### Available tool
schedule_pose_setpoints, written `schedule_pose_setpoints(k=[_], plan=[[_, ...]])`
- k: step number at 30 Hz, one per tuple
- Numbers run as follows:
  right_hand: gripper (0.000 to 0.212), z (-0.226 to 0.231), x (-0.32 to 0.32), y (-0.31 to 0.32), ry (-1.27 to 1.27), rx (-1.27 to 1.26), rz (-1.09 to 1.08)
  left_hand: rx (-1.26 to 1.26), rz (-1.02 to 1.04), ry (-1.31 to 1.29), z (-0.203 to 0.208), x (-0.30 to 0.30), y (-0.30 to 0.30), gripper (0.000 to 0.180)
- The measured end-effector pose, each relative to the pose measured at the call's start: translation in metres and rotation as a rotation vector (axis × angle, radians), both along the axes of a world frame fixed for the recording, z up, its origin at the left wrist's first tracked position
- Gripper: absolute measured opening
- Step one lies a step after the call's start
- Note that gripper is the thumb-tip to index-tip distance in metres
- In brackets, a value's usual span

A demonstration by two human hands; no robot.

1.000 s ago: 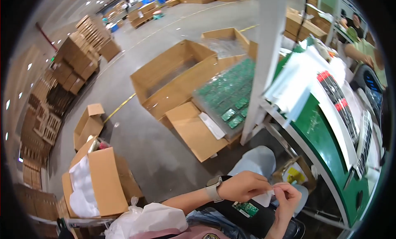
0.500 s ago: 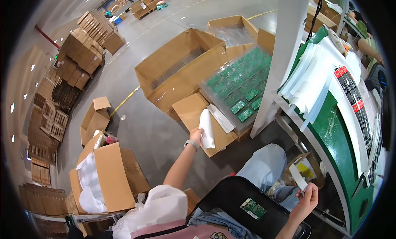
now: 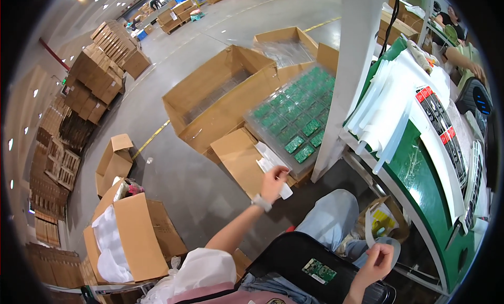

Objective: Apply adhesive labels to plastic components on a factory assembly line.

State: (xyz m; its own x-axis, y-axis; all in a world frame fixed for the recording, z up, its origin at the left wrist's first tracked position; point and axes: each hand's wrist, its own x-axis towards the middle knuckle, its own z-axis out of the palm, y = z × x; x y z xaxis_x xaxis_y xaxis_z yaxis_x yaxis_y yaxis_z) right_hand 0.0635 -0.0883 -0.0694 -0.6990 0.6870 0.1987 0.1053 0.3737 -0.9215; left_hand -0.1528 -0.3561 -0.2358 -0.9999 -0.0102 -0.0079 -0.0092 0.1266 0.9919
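White strip (image 3: 369,231), clamped in right grip (image 3: 377,259), clears table edge (image 3: 403,193); whether left grip (image 3: 274,184) clamps is unclear.

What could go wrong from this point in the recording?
The circuit board lies loose on the black surface and might slide if bumped. The narrow white strip pinched in the right hand could slip or crease. The left hand, close to the tray of green boards, might nudge it.
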Motion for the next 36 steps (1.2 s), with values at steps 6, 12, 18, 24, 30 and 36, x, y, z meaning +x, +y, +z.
schedule_pose_setpoints(k=[6,12,18,24,30,36], plan=[[0.013,0.009,-0.009,-0.028,0.293,0.601,0.320,-0.266,-0.654,0.060,0.192,0.085,0.055,0.022],[0.017,0.019,-0.004,-0.034,0.300,0.781,0.458,-0.106,-0.767,0.143,0.194,0.117,0.091,0.024],[0.019,0.020,0.023,-0.018,-0.077,-0.116,0.470,-0.152,-0.788,0.491,0.217,0.129,0.095,0.016],[0.064,0.017,0.033,0.001,0.033,-0.965,0.653,0.278,-1.263,0.189,0.223,0.133,0.090,0.025],[0.050,0.020,0.041,-0.002,-0.007,-0.860,0.666,0.404,-1.475,0.107,0.217,0.148,0.099,0.036],[0.037,0.019,0.050,0.005,0.067,-0.904,0.678,0.487,-1.539,0.050,0.213,0.149,0.095,0.038]])
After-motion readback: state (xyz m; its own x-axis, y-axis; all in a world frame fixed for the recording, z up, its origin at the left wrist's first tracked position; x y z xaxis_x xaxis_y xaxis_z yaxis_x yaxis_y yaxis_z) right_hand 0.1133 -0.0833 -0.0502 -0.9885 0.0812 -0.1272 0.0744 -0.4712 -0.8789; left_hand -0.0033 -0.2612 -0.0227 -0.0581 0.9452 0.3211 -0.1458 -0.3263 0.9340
